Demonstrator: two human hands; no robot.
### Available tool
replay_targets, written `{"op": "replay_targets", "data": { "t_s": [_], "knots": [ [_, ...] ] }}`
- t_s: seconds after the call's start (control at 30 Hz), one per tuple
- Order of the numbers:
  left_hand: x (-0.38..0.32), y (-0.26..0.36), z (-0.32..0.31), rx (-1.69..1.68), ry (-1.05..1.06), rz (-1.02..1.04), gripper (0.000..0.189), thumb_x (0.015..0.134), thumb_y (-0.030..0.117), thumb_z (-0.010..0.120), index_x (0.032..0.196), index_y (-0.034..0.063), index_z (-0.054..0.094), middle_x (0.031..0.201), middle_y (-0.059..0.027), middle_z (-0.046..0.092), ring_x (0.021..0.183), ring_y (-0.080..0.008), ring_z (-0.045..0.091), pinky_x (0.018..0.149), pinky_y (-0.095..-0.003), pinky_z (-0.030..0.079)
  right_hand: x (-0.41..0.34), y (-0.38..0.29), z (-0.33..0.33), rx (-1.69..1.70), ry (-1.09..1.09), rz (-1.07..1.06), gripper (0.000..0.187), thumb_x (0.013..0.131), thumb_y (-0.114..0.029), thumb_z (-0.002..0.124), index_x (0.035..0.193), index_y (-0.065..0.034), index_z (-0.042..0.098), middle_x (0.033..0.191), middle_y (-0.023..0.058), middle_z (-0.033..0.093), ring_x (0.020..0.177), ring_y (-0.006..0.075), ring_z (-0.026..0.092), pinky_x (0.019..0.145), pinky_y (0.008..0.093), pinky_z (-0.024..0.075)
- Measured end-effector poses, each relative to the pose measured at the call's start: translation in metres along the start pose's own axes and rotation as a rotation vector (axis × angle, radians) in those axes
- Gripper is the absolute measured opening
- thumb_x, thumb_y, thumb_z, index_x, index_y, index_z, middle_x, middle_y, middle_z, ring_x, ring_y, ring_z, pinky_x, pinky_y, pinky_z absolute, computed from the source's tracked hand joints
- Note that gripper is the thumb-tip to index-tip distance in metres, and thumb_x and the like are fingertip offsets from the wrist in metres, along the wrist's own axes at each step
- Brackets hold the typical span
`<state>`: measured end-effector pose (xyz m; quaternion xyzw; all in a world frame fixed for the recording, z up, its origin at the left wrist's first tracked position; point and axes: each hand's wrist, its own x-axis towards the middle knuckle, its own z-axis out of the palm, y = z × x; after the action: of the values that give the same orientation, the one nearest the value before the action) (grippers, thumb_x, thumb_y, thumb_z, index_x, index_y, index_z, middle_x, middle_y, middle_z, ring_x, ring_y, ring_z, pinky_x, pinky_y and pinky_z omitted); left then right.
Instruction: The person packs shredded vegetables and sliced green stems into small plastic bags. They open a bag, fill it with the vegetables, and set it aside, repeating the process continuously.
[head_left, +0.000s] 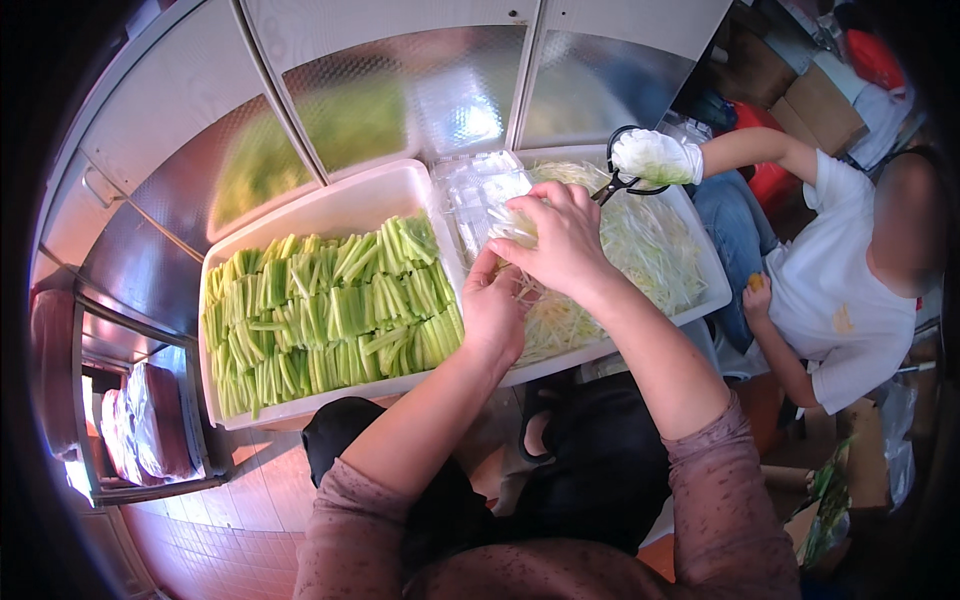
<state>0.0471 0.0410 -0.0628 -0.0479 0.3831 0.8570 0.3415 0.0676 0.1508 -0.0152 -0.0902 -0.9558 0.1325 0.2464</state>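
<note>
My right hand (561, 238) is closed around a small bunch of pale, thin vegetable strands (514, 225). Just below it, my left hand (495, 304) has its fingers curled close to the bunch; whether they grip any strands is hidden. Both hands are above the near-left part of a white plastic tub (716, 289) heaped with similar strands (652, 259). Clear plastic containers (480, 187) lie at that tub's left end, behind my hands. To the left, a second white tub (315, 206) holds cut celery sticks (337, 307) in rough rows.
A co-worker's white-gloved hand (651, 156) holds black-handled scissors (616, 184) over the right tub. Their other hand (756, 296) rests by their leg. Metal-faced cabinet doors (360, 97) stand behind the tubs. Cardboard boxes (817, 105) are at right, a metal-framed rack (142, 420) at left.
</note>
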Motion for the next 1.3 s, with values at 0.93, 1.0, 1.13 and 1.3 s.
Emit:
{"op": "replay_targets", "data": {
  "t_s": [0.93, 1.0, 1.13, 1.3],
  "knots": [
    [0.002, 0.016, -0.006, -0.025, -0.041, 0.053, 0.044, 0.093, -0.001, 0.039, 0.136, 0.0055, 0.038, 0.123, -0.0144, 0.053, 0.104, -0.025, 0.059, 0.085, -0.0404, 0.053, 0.009, -0.009, -0.021, 0.211, 0.032, -0.015, 0.036, 0.082, -0.03, 0.068, 0.104, -0.0031, 0.062, 0.099, 0.015, 0.064, 0.09, 0.0299, 0.064, 0.077, 0.0408, 0.0524],
    [0.004, 0.018, -0.009, -0.045, -0.05, 0.058, 0.046, 0.092, -0.001, 0.039, 0.137, 0.0062, 0.035, 0.122, -0.0138, 0.054, 0.104, -0.0252, 0.059, 0.085, -0.0405, 0.053, 0.007, -0.008, -0.029, 0.125, 0.037, -0.025, 0.068, 0.076, -0.041, 0.073, 0.125, -0.0003, 0.05, 0.12, 0.0163, 0.056, 0.109, 0.0307, 0.057, 0.088, 0.042, 0.049],
    [0.007, 0.019, -0.01, -0.138, -0.046, 0.074, 0.049, 0.091, -0.002, 0.038, 0.139, 0.0071, 0.031, 0.121, -0.0134, 0.053, 0.104, -0.026, 0.059, 0.084, -0.0405, 0.053, 0.0, 0.001, -0.019, 0.032, -0.227, 0.182, 0.102, 0.06, -0.053, 0.078, 0.131, 0.0072, 0.036, 0.128, 0.0239, 0.046, 0.119, 0.035, 0.046, 0.098, 0.041, 0.0438],
    [0.011, 0.014, -0.014, -0.124, -0.085, 0.059, 0.042, 0.095, 0.005, 0.036, 0.136, 0.0085, 0.034, 0.117, -0.0119, 0.055, 0.106, -0.026, 0.058, 0.091, -0.0434, 0.05, -0.002, -0.003, -0.004, 0.036, -0.287, 0.151, 0.091, 0.061, -0.047, 0.081, 0.124, 0.0084, 0.044, 0.125, 0.0238, 0.05, 0.118, 0.0346, 0.049, 0.097, 0.0385, 0.045]
  ]
}}
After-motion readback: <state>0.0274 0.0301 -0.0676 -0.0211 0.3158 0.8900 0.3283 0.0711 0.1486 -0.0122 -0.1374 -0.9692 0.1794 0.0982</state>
